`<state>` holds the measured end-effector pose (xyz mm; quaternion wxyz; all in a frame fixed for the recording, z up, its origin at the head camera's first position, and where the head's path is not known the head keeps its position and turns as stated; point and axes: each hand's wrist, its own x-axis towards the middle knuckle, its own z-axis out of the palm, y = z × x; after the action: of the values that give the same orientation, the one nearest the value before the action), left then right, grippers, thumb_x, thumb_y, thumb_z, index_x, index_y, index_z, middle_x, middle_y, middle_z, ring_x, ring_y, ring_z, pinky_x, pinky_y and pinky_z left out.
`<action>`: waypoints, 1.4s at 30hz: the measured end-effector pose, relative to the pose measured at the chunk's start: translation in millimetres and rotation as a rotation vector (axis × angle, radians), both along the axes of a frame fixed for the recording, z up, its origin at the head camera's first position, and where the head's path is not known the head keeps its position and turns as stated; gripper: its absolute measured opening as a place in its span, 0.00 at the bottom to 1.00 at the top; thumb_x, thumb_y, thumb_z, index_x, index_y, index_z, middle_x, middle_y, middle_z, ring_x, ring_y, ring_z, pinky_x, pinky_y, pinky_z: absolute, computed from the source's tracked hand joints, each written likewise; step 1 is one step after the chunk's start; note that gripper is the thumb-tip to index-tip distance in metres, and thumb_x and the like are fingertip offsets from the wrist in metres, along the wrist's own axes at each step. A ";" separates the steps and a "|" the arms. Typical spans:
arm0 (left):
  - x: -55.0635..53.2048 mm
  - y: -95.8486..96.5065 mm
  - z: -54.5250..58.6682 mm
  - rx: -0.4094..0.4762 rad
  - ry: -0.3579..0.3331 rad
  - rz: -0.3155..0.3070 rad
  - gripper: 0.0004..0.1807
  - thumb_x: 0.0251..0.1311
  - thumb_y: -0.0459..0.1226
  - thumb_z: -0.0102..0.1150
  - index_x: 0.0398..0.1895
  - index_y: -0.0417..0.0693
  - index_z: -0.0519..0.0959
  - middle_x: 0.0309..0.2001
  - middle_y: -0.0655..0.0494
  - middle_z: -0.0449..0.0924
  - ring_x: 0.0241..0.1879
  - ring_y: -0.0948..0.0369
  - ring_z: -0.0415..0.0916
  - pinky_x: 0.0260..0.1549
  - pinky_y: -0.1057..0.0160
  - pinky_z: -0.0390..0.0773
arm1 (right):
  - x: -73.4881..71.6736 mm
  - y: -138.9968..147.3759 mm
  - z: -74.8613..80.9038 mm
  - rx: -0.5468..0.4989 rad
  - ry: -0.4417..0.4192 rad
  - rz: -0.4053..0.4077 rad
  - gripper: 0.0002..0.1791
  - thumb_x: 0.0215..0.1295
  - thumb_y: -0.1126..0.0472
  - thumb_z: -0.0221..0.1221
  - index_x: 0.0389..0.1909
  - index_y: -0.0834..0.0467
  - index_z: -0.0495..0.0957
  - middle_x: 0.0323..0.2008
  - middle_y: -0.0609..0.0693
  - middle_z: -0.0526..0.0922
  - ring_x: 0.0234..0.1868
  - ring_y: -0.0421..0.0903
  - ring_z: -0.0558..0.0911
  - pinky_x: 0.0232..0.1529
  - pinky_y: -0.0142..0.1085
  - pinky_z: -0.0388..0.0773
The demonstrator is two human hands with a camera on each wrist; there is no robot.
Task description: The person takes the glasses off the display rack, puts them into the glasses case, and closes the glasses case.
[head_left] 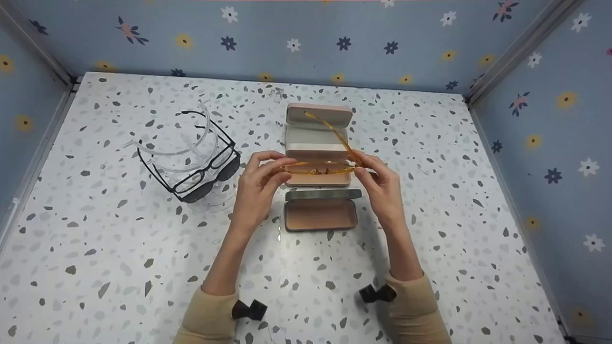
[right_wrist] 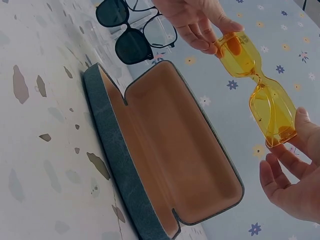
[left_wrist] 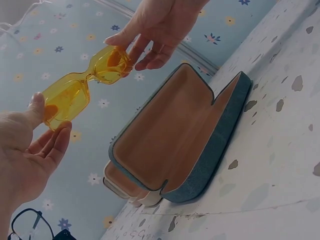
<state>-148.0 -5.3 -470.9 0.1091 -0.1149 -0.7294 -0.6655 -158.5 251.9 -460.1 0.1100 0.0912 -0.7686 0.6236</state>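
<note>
Yellow see-through glasses (left_wrist: pixel 70 97) are held up between both hands, over the open cases in the head view. My left hand (head_left: pixel 260 188) pinches the left end of the frame between thumb and fingers. The right hand (head_left: pixel 382 184) pinches the other end by the hinge. One amber temple arm (head_left: pixel 330 128) sticks out away from me on the right side. Below the glasses lies an open case with a peach lining (head_left: pixel 318 181). Nearer to me stands a green case (right_wrist: pixel 120 160), its lid up and its brown inside bare.
Farther back is another open case (head_left: pixel 319 115) with a pinkish lid and grey lining. To the left, black-framed glasses (head_left: pixel 205 168) and dark sunglasses (right_wrist: pixel 132 46) overlap clear plastic pieces (head_left: pixel 167 153). Flowered blue panels (head_left: pixel 306 43) stand behind and beside the speckled table (head_left: pixel 454 191).
</note>
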 end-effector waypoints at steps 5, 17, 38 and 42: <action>-0.5 -0.4 -1.0 0.049 0.015 0.004 0.15 0.65 0.34 0.63 0.53 0.43 0.87 0.57 0.48 0.75 0.45 0.51 0.86 0.48 0.66 0.87 | 1.3 -2.5 1.3 0.005 0.018 0.016 0.16 0.72 0.68 0.59 0.58 0.64 0.83 0.55 0.54 0.87 0.58 0.40 0.83 0.58 0.30 0.80; 1.2 1.4 -0.2 0.100 0.026 0.064 0.12 0.67 0.31 0.64 0.51 0.40 0.87 0.53 0.48 0.77 0.32 0.66 0.86 0.38 0.64 0.89 | 5.9 -3.1 4.5 0.029 -0.011 0.043 0.14 0.76 0.61 0.56 0.53 0.64 0.84 0.47 0.47 0.87 0.52 0.45 0.85 0.57 0.33 0.83; 10.4 1.4 6.0 -0.012 -0.094 0.087 0.12 0.64 0.38 0.69 0.47 0.41 0.89 0.50 0.51 0.77 0.28 0.62 0.83 0.32 0.71 0.85 | 13.6 14.7 7.0 0.073 -0.080 0.052 0.12 0.71 0.67 0.62 0.52 0.66 0.84 0.49 0.61 0.88 0.46 0.41 0.87 0.51 0.29 0.85; 17.9 -2.9 4.2 -0.111 -0.125 0.070 0.12 0.61 0.40 0.72 0.45 0.45 0.90 0.50 0.53 0.78 0.33 0.59 0.80 0.33 0.72 0.80 | 20.9 19.0 3.1 0.132 -0.121 0.044 0.10 0.71 0.66 0.63 0.49 0.64 0.85 0.45 0.60 0.89 0.43 0.41 0.87 0.48 0.29 0.86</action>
<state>-130.1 -8.2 -466.7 0.0798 -0.0534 -0.7742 -0.6256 -137.6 270.9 -457.0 0.0436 0.0773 -0.8112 0.5780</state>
